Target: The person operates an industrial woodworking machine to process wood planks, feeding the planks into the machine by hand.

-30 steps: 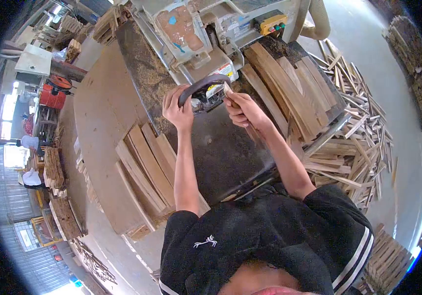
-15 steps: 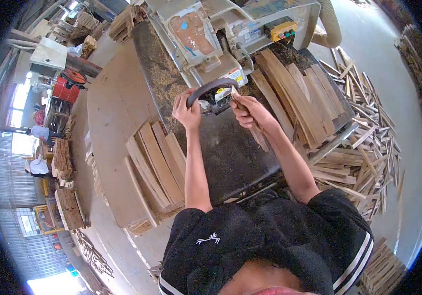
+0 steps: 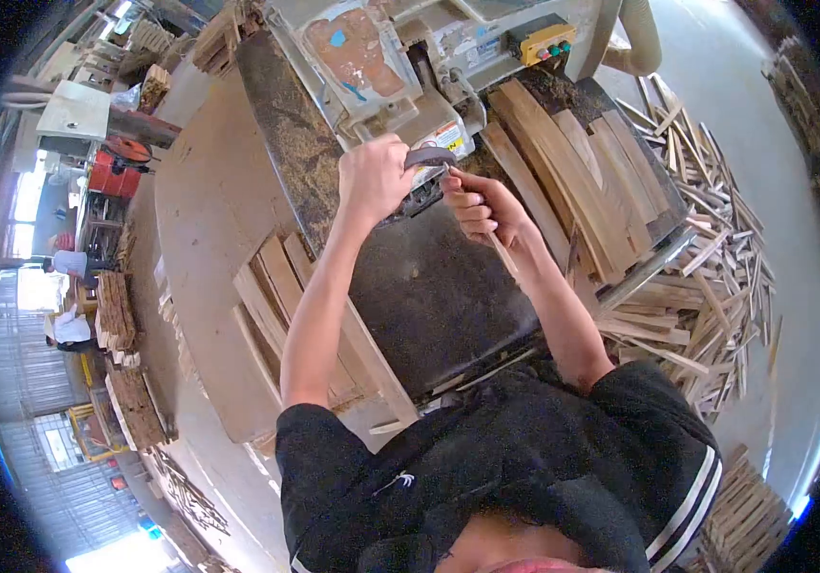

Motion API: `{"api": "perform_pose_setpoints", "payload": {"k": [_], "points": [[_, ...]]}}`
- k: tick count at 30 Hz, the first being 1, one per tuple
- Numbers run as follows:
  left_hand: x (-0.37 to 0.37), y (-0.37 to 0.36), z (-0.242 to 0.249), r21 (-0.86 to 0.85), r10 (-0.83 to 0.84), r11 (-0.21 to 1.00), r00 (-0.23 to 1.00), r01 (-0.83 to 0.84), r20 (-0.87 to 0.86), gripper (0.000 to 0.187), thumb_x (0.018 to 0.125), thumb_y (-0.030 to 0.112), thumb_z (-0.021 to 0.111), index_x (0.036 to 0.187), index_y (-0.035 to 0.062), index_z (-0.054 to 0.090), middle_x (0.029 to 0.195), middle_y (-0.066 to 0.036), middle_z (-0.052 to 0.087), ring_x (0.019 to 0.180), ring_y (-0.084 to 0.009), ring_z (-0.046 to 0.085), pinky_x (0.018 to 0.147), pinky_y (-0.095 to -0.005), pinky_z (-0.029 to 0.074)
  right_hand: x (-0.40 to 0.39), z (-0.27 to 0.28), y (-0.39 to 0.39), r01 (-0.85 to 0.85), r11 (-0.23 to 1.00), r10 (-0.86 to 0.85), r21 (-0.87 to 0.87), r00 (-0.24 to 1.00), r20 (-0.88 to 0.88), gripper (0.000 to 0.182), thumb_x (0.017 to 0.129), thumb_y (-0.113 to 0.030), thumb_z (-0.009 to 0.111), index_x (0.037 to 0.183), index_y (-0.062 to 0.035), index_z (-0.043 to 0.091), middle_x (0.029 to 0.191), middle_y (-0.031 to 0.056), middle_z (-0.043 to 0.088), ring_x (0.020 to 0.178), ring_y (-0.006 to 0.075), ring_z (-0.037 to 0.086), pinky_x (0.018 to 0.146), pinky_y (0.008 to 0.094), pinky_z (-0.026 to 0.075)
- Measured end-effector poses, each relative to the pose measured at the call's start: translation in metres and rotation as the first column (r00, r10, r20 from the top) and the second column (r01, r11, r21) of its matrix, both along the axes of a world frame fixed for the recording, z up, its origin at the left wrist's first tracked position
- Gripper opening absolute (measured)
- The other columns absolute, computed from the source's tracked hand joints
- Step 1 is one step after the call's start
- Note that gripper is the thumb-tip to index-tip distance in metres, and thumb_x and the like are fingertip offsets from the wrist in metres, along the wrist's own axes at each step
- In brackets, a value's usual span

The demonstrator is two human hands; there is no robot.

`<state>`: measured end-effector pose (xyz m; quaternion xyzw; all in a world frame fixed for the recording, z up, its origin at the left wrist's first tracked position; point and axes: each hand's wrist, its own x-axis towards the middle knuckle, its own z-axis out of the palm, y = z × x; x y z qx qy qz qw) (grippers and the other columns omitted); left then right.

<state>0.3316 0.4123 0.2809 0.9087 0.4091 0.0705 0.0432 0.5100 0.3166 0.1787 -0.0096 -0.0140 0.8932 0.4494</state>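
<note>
My left hand (image 3: 372,181) is closed at the left end of a dark curved bar (image 3: 432,155) on the front of the woodworking machine (image 3: 400,119); its fingertips are partly hidden. Close to the bar's right end, my right hand (image 3: 488,208) is closed around a thin wooden strip (image 3: 504,256), whose lower end sticks out below the palm. Beneath both hands lies the machine's dark table (image 3: 439,296). Under my left forearm a long plank (image 3: 379,368) reaches toward the table's front edge.
Boards (image 3: 577,181) lie on the table's right side, below a yellow control box (image 3: 546,46). Offcuts (image 3: 715,277) are heaped on the floor at right. A wide brown board surface (image 3: 210,210) is at left. Two people (image 3: 68,328) are far left.
My left hand has turned over the bar's left end and its forearm swung left. My right hand stays near the bar's right end. A plank at left now lies nearer the front edge.
</note>
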Motion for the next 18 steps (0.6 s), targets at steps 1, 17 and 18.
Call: {"api": "perform_pose_setpoints", "payload": {"k": [1,17,18], "points": [[-0.003,-0.003,-0.002,0.063,-0.015,0.998,0.999,0.013,0.037,0.021,0.08,0.026,0.078,0.088,0.0077,0.073,0.096,-0.009,0.07,0.085,-0.0331,0.069,0.073,-0.044,0.055,-0.004,0.001,-0.003,0.002,1.0,-0.002,-0.016,1.0,-0.007,0.027,0.113,-0.033,0.04,0.096,-0.0141,0.05,0.063,-0.0106,0.032,0.042,-0.0012,0.026,0.031,0.0173,0.021],[-0.138,-0.101,-0.203,0.226,0.199,0.923,0.889,-0.312,0.412,0.042,0.098,0.012,0.062,0.137,0.0013,0.051,0.144,-0.023,0.047,0.128,-0.0357,0.052,0.109,-0.0484,0.043,-0.163,-0.045,0.003,0.028,0.862,-0.501,0.505,0.185,0.845,0.03,0.108,-0.029,0.049,0.094,-0.0029,0.056,0.063,0.0127,0.053,0.046,0.0271,0.052,0.045,0.0402,0.04],[-0.146,-0.103,-0.214,0.204,0.21,0.928,0.889,-0.312,0.408,0.042,0.098,0.012,0.062,0.137,0.0013,0.051,0.144,-0.023,0.047,0.128,-0.0357,0.052,0.109,-0.0484,0.043,-0.165,-0.062,-0.006,0.055,0.746,-0.656,0.663,-0.11,0.747,0.031,0.108,-0.027,0.049,0.097,0.0005,0.058,0.065,0.0203,0.058,0.051,0.0362,0.059,0.051,0.0457,0.045]]}}
